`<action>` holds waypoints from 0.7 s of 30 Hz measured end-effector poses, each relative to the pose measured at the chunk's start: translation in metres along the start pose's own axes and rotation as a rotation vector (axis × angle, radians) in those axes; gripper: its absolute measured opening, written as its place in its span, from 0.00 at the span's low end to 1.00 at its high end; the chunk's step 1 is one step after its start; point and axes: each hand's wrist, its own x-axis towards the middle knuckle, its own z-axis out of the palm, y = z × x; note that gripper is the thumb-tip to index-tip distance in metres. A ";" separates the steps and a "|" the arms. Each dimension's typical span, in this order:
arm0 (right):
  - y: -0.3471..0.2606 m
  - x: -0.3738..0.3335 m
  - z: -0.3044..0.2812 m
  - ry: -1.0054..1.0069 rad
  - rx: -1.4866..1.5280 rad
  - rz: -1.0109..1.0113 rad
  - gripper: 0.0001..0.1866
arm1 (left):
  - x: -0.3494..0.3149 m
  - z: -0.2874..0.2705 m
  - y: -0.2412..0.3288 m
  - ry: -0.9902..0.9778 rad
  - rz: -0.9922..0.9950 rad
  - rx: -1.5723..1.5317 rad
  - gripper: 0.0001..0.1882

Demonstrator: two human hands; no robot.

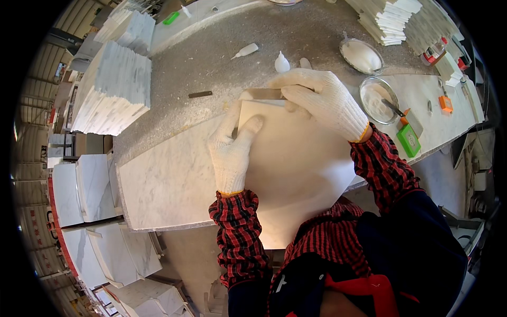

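Note:
A large pale stone slab (296, 142) is tilted up against my body, its far corner raised over the bench. My left hand (231, 153), in a white knit glove, grips the slab's left edge, thumb on its face and fingers behind. At the slab's far edge, my gloved right hand (319, 98) curls closed around a small flat tan-grey block (265, 93), partly hidden by the fingers. Whether the block presses on the edge I cannot tell.
Behind my hands lie a dark bar (200, 94) and white squeeze bottles (282, 62). At right are a bowl of white paste (376, 100), a second bowl (362, 56) and a green box (408, 140). Stacked tiles (113, 90) stand at left; a marble slab (169, 174) covers the bench front.

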 end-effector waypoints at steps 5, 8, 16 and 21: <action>0.001 0.001 0.004 0.053 -0.057 -0.008 0.13 | -0.001 -0.001 -0.003 0.007 -0.004 -0.029 0.32; 0.003 0.002 0.005 0.073 -0.003 0.016 0.13 | 0.000 0.004 -0.001 0.053 0.066 -0.063 0.30; 0.004 0.001 0.004 0.060 0.084 0.038 0.14 | 0.002 0.001 -0.003 -0.038 0.012 -0.039 0.32; 0.002 0.000 0.008 0.090 0.065 0.004 0.13 | 0.000 0.001 0.000 -0.005 0.023 -0.049 0.31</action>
